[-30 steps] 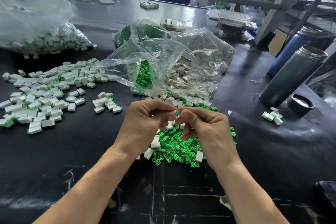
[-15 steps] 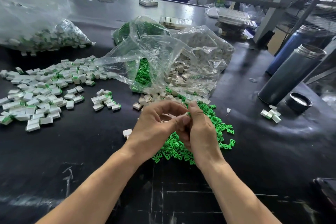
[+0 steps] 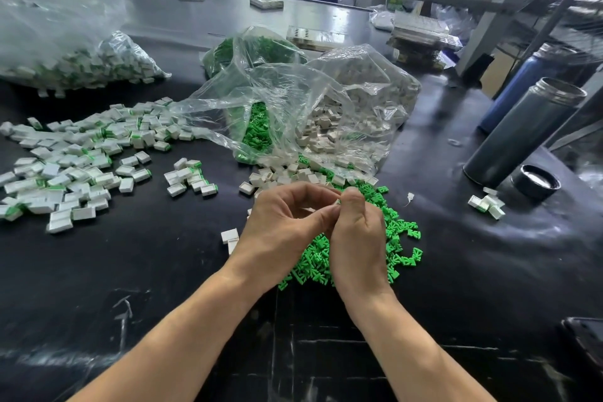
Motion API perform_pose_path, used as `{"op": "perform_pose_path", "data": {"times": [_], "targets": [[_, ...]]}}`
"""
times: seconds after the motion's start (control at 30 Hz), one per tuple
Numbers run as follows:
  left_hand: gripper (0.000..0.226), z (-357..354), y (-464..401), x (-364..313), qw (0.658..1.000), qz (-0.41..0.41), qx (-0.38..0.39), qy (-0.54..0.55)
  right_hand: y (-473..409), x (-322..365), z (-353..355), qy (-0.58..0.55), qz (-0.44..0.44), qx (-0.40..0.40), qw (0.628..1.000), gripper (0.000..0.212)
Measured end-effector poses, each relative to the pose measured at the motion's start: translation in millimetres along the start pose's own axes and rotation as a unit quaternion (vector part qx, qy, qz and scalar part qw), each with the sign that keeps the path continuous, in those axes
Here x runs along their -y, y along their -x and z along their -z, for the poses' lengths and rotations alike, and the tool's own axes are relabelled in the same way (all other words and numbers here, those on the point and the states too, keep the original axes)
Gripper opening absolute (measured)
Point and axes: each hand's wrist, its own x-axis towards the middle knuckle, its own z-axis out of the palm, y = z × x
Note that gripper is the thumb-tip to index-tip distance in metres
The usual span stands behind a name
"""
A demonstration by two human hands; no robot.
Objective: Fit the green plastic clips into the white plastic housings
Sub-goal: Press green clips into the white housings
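The work surface was a black counter (image 3: 137,271) in a workshop, with shelving uprights and stacked trays behind it. Loose green plastic clips (image 3: 396,238) lay in a heap at the counter's centre, directly under both hands; each clip was bright green, small, with branching prongs. Empty white housings (image 3: 284,177) lay scattered just beyond the heap, at the mouth of a clear plastic bag (image 3: 293,101) that contained more green clips and more white housings. The housings were small rectangular blocks, pale white, open on one face.

The left hand (image 3: 284,225) and the right hand (image 3: 357,238) met fingertip to fingertip above the heap. Both hands were curled and pinched a small white part between them (image 3: 336,202); its details were mostly hidden by the fingers.

Assembled housings (image 3: 65,173), white with a green edge showing, were spread across the left of the counter, with a small cluster (image 3: 191,177) nearer the hands. A second bag (image 3: 81,65) of such pieces lay at the far left. Two metal flasks (image 3: 522,134) and a black cap (image 3: 536,182) stood at the right.
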Motion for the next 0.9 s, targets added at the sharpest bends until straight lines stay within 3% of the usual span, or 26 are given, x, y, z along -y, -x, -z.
{"op": "perform_pose_path", "data": {"times": [0.57,0.77,0.9], "targets": [[0.009,2.5,0.2,0.2,1.000,0.000,-0.005,-0.017,-4.6,-9.6,-0.7,0.021,0.033,-0.004,0.999,0.056],[0.009,4.0,-0.3,-0.6,1.000,0.001,-0.020,-0.012,-3.9,-7.5,2.7,-0.009,0.019,0.036,0.999,0.054],[0.009,10.8,-3.9,-1.0,0.998,-0.012,-0.063,-0.016,-6.9,-5.4,15.2,0.025,0.079,0.023,0.996,0.051]]}}
